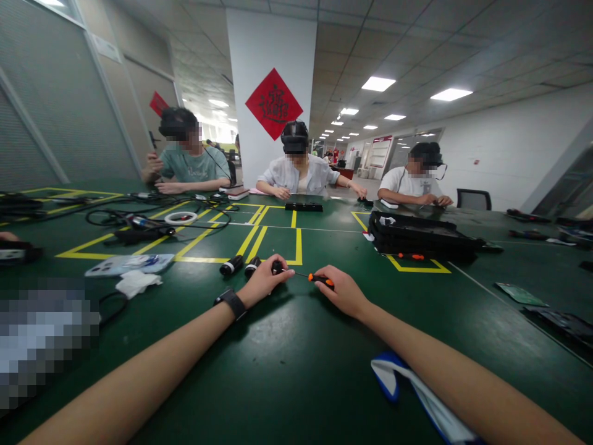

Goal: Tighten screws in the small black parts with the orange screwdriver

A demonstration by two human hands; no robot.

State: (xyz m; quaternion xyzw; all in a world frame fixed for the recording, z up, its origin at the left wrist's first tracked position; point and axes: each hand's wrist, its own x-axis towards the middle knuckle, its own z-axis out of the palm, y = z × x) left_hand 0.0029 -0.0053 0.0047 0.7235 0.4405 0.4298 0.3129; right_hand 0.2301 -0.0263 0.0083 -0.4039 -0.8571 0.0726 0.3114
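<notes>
My left hand (260, 283), a dark band on its wrist, is closed around a small black part (277, 267), mostly hidden by the fingers. In my right hand (345, 290) is a screwdriver (321, 281) with an orange and black handle. Its thin shaft points left to the black part at my left fingertips; whether the tip touches it I cannot tell. Just left of my left hand lie a black cylinder (231, 266) with a pale band and a similar second cylinder (252, 267), partly behind the hand.
On the green table (287, 383), a phone (130, 264) and crumpled tissue (138, 282) lie left. Black trays (421, 238) are stacked right, an orange screwdriver (411, 256) before them. A blue-white strap (407, 377) lies under my right forearm. Cables (204, 216) and several people are beyond.
</notes>
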